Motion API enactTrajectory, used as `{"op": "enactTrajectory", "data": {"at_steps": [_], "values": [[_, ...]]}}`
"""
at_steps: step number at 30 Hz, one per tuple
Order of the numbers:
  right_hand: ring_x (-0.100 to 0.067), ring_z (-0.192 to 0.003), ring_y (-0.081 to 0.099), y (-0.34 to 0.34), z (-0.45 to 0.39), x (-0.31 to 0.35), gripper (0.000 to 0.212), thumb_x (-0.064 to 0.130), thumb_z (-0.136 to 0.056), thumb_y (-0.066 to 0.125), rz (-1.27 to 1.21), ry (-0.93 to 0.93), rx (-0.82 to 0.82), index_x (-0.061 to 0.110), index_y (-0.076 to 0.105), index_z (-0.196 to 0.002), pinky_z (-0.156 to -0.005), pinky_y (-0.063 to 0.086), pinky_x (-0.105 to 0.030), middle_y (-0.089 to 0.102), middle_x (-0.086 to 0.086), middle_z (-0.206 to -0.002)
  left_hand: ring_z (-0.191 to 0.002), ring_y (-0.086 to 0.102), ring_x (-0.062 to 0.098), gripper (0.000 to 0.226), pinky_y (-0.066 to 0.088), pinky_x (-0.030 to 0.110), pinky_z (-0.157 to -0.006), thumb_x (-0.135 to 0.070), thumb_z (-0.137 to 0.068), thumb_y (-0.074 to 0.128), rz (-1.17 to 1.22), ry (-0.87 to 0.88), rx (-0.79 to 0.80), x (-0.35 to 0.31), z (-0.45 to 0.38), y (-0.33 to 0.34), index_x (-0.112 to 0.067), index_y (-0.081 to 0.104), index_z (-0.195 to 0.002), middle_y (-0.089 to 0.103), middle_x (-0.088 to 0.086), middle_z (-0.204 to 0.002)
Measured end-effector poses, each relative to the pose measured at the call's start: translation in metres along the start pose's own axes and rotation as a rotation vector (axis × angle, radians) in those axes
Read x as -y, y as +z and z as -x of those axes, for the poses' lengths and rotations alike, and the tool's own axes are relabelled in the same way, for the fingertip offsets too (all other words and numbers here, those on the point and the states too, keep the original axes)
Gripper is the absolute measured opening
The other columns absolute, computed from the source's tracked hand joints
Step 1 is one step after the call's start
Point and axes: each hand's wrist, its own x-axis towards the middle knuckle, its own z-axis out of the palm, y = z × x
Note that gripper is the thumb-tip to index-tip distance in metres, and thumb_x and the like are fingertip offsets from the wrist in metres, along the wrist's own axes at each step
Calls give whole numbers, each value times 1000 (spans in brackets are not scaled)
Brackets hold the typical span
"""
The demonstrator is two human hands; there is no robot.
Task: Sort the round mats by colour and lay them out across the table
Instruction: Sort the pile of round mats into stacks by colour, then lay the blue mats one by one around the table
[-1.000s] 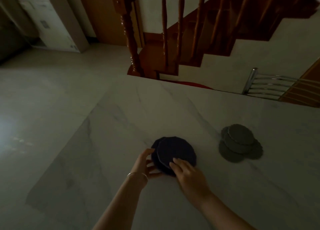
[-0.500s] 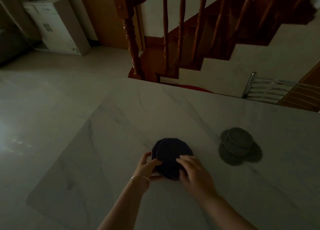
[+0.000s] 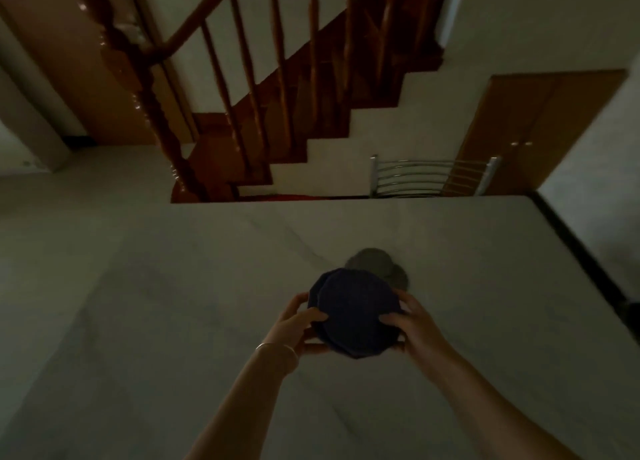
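Both hands' fingers clamped on opposite edges of the dark blue mat stack, lifted off the desk. Likely light, floppy, prone to sliding apart; best pinched at rims. Grey mats just beyond fingertips.

Dark blue mats stacked unevenly, partly hiding grey mats just beyond.

Both bare forearms reaching forward, left hand and right hand curled inward facing each other, fingers clasped around a held stack, thin bangle on the left wrist
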Motion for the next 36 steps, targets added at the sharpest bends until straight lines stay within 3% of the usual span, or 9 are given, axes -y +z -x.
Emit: {"op": "enactTrajectory", "data": {"at_steps": [6, 13, 16, 23, 28, 33, 36], "values": [[-17, -96, 64, -103, 55, 14, 51, 7, -78, 68, 32, -93, -118, 46, 58, -110, -54, 56, -26, 63, 4, -115, -77, 68, 27, 28, 57, 41, -55, 1, -77, 63, -110, -64, 80, 25, -7, 106, -20, 62, -96, 67, 4, -95], [-32, -103, 63, -252, 108, 4, 55, -1, -80, 68, -48, -199, -213, 31, 54, -123, -75, 58, -55, 60, -11, -120, -87, 66, 31, 35, 58, 43, -58, 0, -78, 65, -239, -74, 152, 80, 0, 253, -23, 59, -103, 64, 9, -105], [-33, -105, 62, -322, 120, -6, 56, 1, -79, 69, -51, -221, -213, 32, 53, -123, -77, 57, -58, 59, -10, -119, -89, 66, 32, 36, 58, 44, -60, -1, -77, 65, -271, -75, 126, 113, 5, 316, -21, 59, -106, 65, 9, -106], [-18, -90, 67, -443, 141, -13, 51, 1, -80, 68, -126, -169, -216, 36, 55, -114, -73, 59, -49, 60, 1, -110, -89, 65, 32, 52, 59, 43, -59, -6, -68, 69, -281, -88, 46, 173, 20, 438, -21, 56, -117, 64, 8, -106], [-4, -77, 67, -484, 129, 15, 48, -3, -80, 68, -101, -143, -169, 39, 55, -101, -50, 55, -21, 62, 7, -102, -91, 64, 35, 51, 60, 47, -62, -3, -74, 66, -219, -79, 15, 179, 7, 478, -20, 54, -120, 63, 10, -108], [-20, -99, 62, -506, 87, 52, 55, -1, -79, 65, 26, -99, -100, 43, 52, -111, -54, 57, -25, 57, 0, -115, -91, 64, 33, 37, 58, 43, -56, -2, -82, 60, -152, -59, -16, 167, -33, 498, -24, 58, -110, 60, 10, -112], [-20, -98, 62, -519, 46, 74, 57, 1, -77, 66, 111, -64, -63, 47, 53, -107, -56, 57, -27, 57, -2, -115, -93, 63, 34, 42, 58, 42, -57, -1, -80, 61, -84, -47, -44, 164, -69, 504, -26, 58, -113, 59, 10, -114]]}}
